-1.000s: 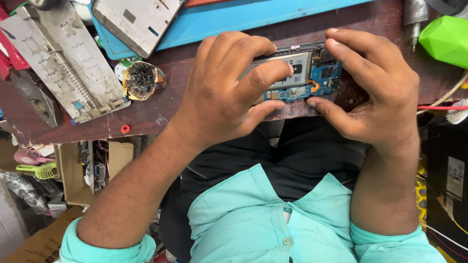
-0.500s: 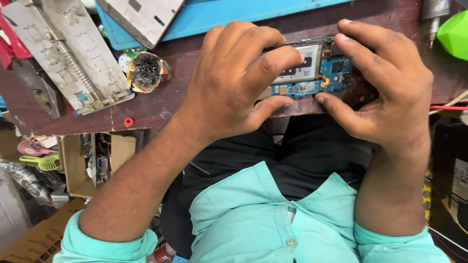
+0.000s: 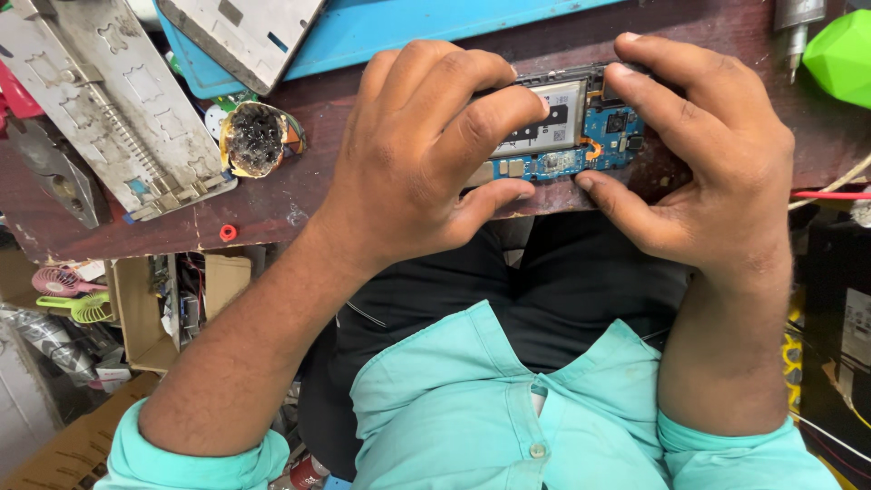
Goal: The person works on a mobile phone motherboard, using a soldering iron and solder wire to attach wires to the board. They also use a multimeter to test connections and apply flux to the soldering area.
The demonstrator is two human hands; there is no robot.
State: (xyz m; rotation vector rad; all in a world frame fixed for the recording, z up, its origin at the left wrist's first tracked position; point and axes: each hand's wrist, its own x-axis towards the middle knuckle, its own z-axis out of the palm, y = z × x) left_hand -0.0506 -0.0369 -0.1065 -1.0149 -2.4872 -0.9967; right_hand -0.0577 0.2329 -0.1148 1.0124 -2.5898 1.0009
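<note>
Both hands, left hand (image 3: 417, 154) and right hand (image 3: 708, 172), pinch the opened phone (image 3: 567, 136) at the surface's near edge; a slipping grip could drop it or stress the exposed board.

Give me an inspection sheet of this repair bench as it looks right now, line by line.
Surface: dark reddish-brown worn wooden bench, with a blue rubber work mat at the back.
Job's things: opened smartphone with exposed blue circuit board and pale battery, lying at the bench's front edge.
Clutter: grey metal hinged jig; burnt black round tin; small red cap; bright green faceted object.
Grippers: left hand and right hand both grip the phone.
Cables: red wire at the right edge.
Surroundings: cardboard boxes and a pink and green handheld fan below the bench.
</note>
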